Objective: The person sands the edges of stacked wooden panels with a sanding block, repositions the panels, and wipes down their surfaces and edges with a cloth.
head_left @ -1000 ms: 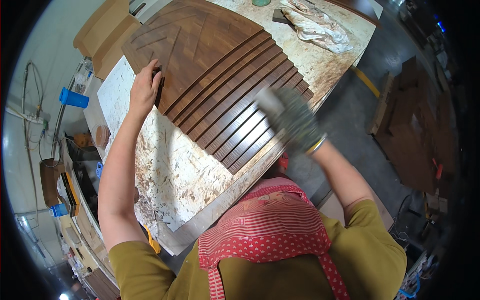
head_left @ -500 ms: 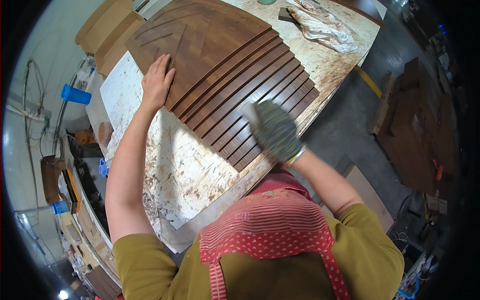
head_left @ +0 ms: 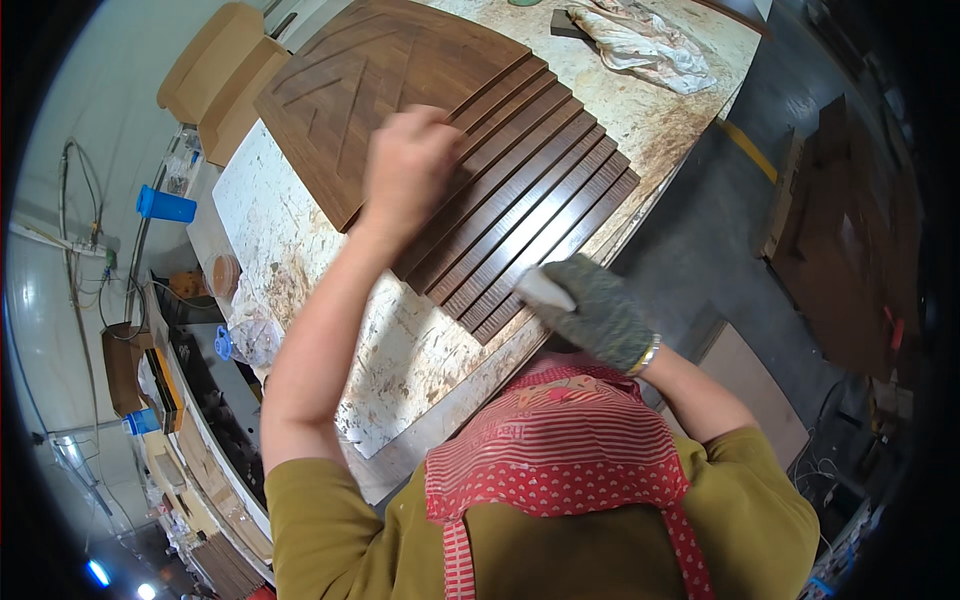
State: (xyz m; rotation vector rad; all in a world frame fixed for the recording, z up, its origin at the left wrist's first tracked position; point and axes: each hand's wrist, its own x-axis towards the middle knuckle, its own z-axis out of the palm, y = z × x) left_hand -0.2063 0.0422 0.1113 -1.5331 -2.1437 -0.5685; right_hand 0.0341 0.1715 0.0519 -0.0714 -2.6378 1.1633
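Several dark brown wooden panels (head_left: pixel 535 225) lie overlapped in a stepped fan on the worktable (head_left: pixel 370 370). The uppermost, farthest panel (head_left: pixel 340 80) carries raised slanting lines. My bare left hand (head_left: pixel 412 165) is over the middle of the fan, by a panel edge; it looks curled, but motion smears its fingers. My right hand (head_left: pixel 595 315), in a dark mottled work glove, is closed at the near right end of the panels, by the table edge. A pale grey-white oblong piece (head_left: pixel 546 290) shows at its fingers; I cannot make out what it is.
A stained cloth (head_left: pixel 650 50) and a dark block (head_left: pixel 567 23) lie at the table's far right. Beyond the left edge are an open cardboard box (head_left: pixel 225 85), a blue cup (head_left: pixel 165 205) and a clear bottle (head_left: pixel 255 342). Brown panels (head_left: pixel 845 250) stand on the right.
My left hand has left the far panel's left edge and moved right over the fan. My right hand has drawn back toward me, off the panel faces to their near end.
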